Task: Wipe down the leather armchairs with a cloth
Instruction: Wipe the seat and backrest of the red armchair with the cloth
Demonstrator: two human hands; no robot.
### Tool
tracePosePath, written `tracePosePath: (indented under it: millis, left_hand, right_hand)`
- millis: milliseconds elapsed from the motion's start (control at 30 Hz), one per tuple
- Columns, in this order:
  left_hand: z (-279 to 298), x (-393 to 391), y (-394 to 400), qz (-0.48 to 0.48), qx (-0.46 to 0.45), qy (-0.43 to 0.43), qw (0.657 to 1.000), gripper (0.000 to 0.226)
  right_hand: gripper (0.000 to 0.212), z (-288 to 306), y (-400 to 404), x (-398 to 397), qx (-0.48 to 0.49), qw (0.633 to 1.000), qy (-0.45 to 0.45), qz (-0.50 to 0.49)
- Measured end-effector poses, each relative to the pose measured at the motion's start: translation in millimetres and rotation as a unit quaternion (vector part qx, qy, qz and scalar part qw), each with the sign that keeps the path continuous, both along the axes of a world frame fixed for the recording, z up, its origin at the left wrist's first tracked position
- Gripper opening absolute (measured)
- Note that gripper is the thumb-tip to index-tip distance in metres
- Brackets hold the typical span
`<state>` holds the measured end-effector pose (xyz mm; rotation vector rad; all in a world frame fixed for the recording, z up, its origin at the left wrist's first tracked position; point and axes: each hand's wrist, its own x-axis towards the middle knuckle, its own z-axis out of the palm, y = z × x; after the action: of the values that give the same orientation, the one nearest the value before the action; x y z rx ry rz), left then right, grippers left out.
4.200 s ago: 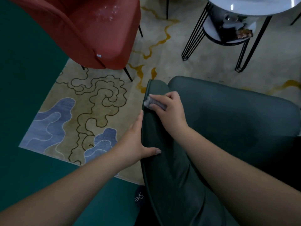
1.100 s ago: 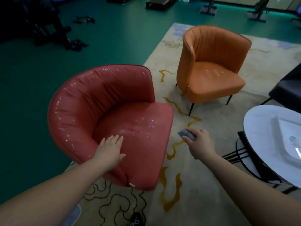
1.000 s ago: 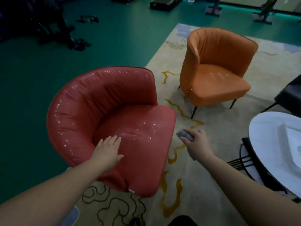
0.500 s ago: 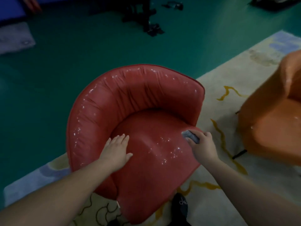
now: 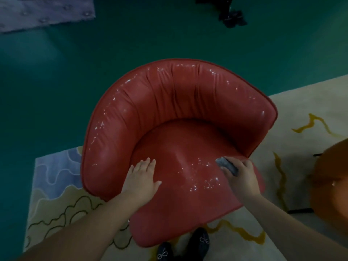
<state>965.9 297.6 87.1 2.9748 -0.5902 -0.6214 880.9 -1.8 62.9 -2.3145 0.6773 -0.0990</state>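
- A dark green floor (image 5: 169,38) runs under a pale rug (image 5: 56,200) with wavy lines, and a person stands at the rug's near edge, two dark shoes (image 5: 180,247) showing just in front of the chair.
- Right by the shoes sits the red armchair (image 5: 178,113), seat facing the person, curved back farthest away; white specks glint across the seat and along the top of the backrest.
- The left hand (image 5: 141,178) lies flat on the left side of the seat, fingers straight and together, thumb spread out, gripping nothing.
- The right hand (image 5: 241,176) hovers over or on the seat's right side; its curled fingers clutch a small grey cloth (image 5: 227,165), one end poking out toward the seat's middle.
- The cloth looks soft and light, easy to bunch; I'd guess a wadded grip like this one suits it.
- The leather looks smooth and padded, likely yielding under pressure, so the flat hand should brace it well.
- At the right edge, part of an orange armchair (image 5: 331,181) stands apart on the rug.
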Motion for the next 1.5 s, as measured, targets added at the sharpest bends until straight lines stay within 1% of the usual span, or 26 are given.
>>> tracePosePath:
  millis: [167, 267, 367, 567, 800, 900, 1033, 1133, 1200, 1233, 1267, 1333, 1367, 1400, 1433, 1500]
  left_hand:
    - [-29.0, 11.3, 9.8, -0.011, -0.008, -0.018, 1.0, 0.075]
    - [-50.4, 19.3, 11.5, -0.023, -0.011, -0.023, 0.999, 0.075]
    - [-81.3, 21.7, 12.7, -0.025, -0.01, -0.022, 0.999, 0.074]
    - [-154.0, 17.1, 9.4, -0.026, -0.025, 0.011, 0.999, 0.075]
    - [-225.5, 38.7, -12.4, 0.001, -0.068, -0.001, 0.998, 0.085]
    - [-251.6, 53.1, -21.7, -0.018, -0.073, -0.011, 0.997, 0.091]
    - [-285.9, 64.2, -23.4, -0.037, -0.067, 0.011, 0.997, 0.103]
    - [-305.3, 66.1, -19.9, -0.042, -0.062, 0.027, 0.997, 0.113]
    - [-313.2, 65.0, -16.4, -0.043, -0.064, 0.029, 0.997, 0.116]
    - [-315.7, 64.5, -14.6, -0.046, -0.066, 0.025, 0.996, 0.117]
    - [-317.1, 64.3, -13.0, -0.049, -0.069, 0.022, 0.996, 0.117]
    - [-318.1, 65.0, -12.1, -0.052, -0.072, 0.02, 0.996, 0.118]
    - [-318.1, 66.0, -12.8, -0.053, -0.072, 0.02, 0.996, 0.118]
    - [-318.1, 67.1, -14.3, -0.053, -0.072, 0.019, 0.996, 0.118]
    - [-317.9, 67.6, -16.0, -0.051, -0.073, 0.019, 0.996, 0.118]
    - [-317.9, 67.4, -18.7, -0.04, -0.08, 0.017, 0.996, 0.118]
  right_hand:
    - [0.038, -38.5, 8.5, 5.0, 0.034, 0.999, 0.009, -0.008]
    - [0.038, -65.7, 15.7, 9.1, 0.037, 0.999, 0.004, -0.012]
    - [0.039, -98.6, 24.7, 15.0, 0.045, 0.999, -0.006, -0.015]
    - [0.04, -169.1, 36.6, 26.7, 0.063, 0.997, -0.027, -0.036]
    - [0.04, -229.7, 44.7, 55.0, 0.064, 0.997, -0.038, 0.007]
    - [0.04, -250.9, 56.7, 74.8, 0.053, 0.996, -0.055, 0.04]
    - [0.037, -275.8, 86.1, 89.5, 0.004, 0.992, -0.076, 0.103]
    - [0.04, -296.3, 108.6, 82.9, -0.051, 0.97, -0.076, 0.225]
    - [0.037, -305.8, 98.6, 86.2, -0.106, 0.951, -0.085, 0.279]
    - [0.032, -309.7, 87.2, 91.9, -0.122, 0.951, -0.084, 0.27]
    - [0.026, -312.0, 74.9, 99.1, -0.127, 0.961, -0.077, 0.233]
    - [0.02, -314.7, 54.4, 111.3, -0.094, 0.986, -0.076, 0.113]
    - [0.022, -314.6, 55.2, 113.3, -0.082, 0.989, -0.093, 0.081]
    - [0.026, -314.1, 62.8, 111.9, -0.086, 0.987, -0.107, 0.087]
    - [0.029, -312.8, 74.3, 107.1, -0.091, 0.981, -0.115, 0.124]
    - [0.034, -310.1, 85.6, 93.9, -0.093, 0.963, -0.101, 0.233]
